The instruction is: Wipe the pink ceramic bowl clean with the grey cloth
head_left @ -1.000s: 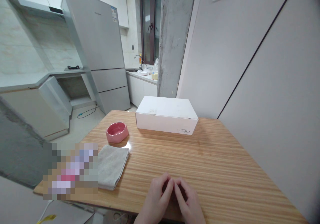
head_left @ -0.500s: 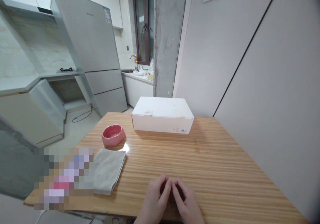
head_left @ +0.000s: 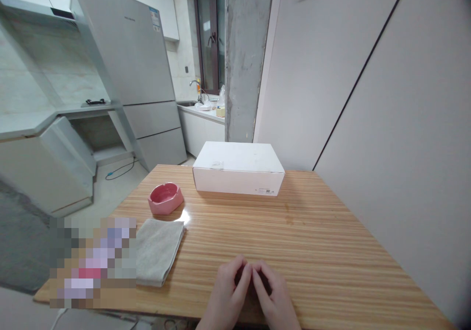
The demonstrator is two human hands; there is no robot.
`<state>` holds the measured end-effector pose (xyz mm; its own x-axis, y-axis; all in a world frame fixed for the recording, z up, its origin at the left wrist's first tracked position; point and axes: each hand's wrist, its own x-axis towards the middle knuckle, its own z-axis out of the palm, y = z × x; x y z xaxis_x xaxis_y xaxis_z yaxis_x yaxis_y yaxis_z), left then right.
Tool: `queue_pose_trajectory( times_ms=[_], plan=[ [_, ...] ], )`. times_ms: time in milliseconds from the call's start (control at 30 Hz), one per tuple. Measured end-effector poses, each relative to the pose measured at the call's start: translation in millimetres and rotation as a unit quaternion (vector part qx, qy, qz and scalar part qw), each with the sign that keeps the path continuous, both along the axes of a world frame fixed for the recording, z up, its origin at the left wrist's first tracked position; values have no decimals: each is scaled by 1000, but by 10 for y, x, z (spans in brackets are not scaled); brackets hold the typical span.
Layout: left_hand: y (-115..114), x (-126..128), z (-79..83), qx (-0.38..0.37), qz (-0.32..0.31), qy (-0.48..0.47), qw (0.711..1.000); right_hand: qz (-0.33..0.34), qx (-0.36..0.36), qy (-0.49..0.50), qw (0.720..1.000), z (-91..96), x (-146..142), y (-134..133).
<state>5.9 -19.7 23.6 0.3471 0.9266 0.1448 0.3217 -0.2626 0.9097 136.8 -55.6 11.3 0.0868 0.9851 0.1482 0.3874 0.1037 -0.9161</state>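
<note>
Grey three-door refrigerator [head_left: 127, 75]: beyond the far left corner of the table. Light wooden table with striped grain [head_left: 316, 237]: fills the lower frame. White rectangular cardboard box [head_left: 237, 168]: at the table's far edge, long axis running across the table. Pixelated patch [head_left: 91, 261]: over the table's left end; whatever lies beneath cannot be made out. Folded grey cloth towel [head_left: 158, 251]: towards the table's left end, long axis running roughly front to back, up and left of both hands, the left hand being nearer. Pink octagonal ceramic ashtray [head_left: 165, 198]: just behind the towel, not touching it. Left hand [head_left: 230, 291] and right hand [head_left: 275, 295]: at the table's near edge, fingers curved, fingertips pressed together, apart from the towel. The shadowed gap between them leaves it unclear whether anything is held; the wrists are cut off by the frame.
</note>
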Motion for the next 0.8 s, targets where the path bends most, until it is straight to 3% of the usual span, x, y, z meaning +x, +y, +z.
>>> queue_pose_trajectory(
  times_ms=[500, 800],
  plan=[
    [12, -4, 16, -3, -17, -11, 1000, -9, 26, -17, 999, 11, 15, 13],
    [-18, 10, 103, 2, 9, -20, 1000, 0, 14, -2, 1000, 12, 22, 12]
  ],
)
